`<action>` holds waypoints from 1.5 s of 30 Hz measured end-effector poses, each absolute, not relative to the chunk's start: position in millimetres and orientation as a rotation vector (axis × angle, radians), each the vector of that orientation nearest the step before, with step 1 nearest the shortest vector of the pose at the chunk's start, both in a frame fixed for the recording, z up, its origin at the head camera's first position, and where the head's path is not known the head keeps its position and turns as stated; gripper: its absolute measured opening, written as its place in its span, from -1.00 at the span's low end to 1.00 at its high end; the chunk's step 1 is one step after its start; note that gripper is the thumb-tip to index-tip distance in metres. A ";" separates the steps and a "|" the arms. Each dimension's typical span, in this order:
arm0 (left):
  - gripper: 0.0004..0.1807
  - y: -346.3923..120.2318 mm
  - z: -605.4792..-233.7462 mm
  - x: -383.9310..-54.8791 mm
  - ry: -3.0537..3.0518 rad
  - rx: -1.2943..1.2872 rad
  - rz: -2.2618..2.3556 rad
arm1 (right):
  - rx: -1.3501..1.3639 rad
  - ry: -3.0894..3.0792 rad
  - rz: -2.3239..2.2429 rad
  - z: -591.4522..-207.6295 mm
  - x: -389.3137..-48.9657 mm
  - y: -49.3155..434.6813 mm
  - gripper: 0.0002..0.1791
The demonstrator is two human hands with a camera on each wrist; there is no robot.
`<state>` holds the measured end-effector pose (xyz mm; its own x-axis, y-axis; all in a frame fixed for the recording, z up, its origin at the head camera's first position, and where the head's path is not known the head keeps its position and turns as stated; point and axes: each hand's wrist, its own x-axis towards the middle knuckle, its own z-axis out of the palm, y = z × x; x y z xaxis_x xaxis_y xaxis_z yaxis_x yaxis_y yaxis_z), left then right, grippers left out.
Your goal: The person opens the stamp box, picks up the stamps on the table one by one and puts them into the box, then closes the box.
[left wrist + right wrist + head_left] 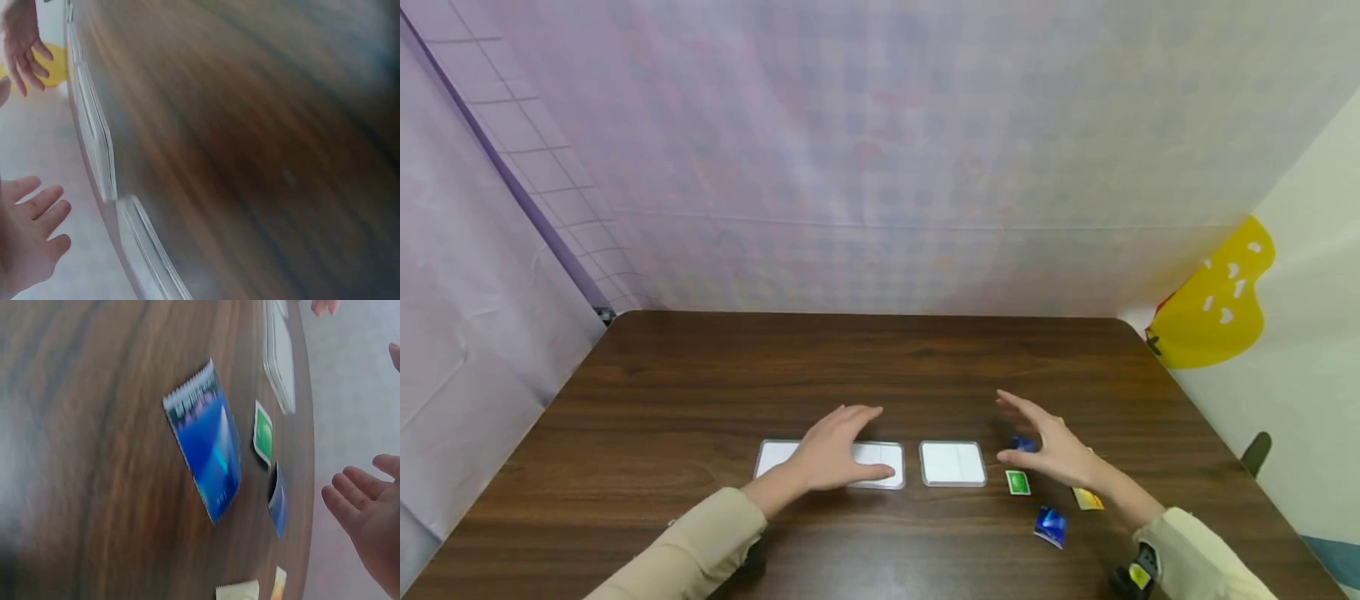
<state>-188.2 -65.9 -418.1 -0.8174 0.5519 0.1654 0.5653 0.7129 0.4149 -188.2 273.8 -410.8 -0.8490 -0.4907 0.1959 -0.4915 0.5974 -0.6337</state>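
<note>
Looking at the counter [865, 375], we see that the left hand [827, 454] and the right hand [1052, 450] hold nothing, with fingers spread. The left hand is over the left white box [775, 454] and the middle white box [878, 453], and it hides where they meet. The right white box [952, 462] sits just beside the middle one, a little right of halfway between the counter's left and right edges. If the left hand comes down crooked, we think its thumb could bump the middle white box into the right one, because the gap is small.

The right hand is over the side nearer the right edge. There, the green packet [1018, 482] lies near the right white box, the blue packet [1050, 527] lies closer to us, and the yellow packet [1087, 499] is partly hidden by the wrist. They look thin and light, so the right sleeve [1195, 550] could drag them toward the right edge. Fingertips might slip too, since flat things are hard to pinch.
</note>
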 end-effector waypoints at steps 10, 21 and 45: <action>0.00 -38.7 -417.5 -187.2 -2.980 -0.946 -0.679 | 0.843 -2.830 1.293 -417.9 -185.3 256.3 -0.18; -0.07 -17.3 -422.3 -188.6 -2.974 -0.984 -0.658 | 0.946 -2.883 1.237 -430.5 -186.4 247.6 -0.19; -0.24 3.0 -429.8 -192.6 -2.985 -0.940 -0.541 | 1.051 -2.922 0.917 -430.8 -191.4 242.1 -0.24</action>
<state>-192.6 3.0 -429.8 -0.8243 0.5620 0.0682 0.5501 0.7668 0.3306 -191.4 242.1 -430.8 -0.7850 -0.6118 0.0971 -0.5575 0.6294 -0.5413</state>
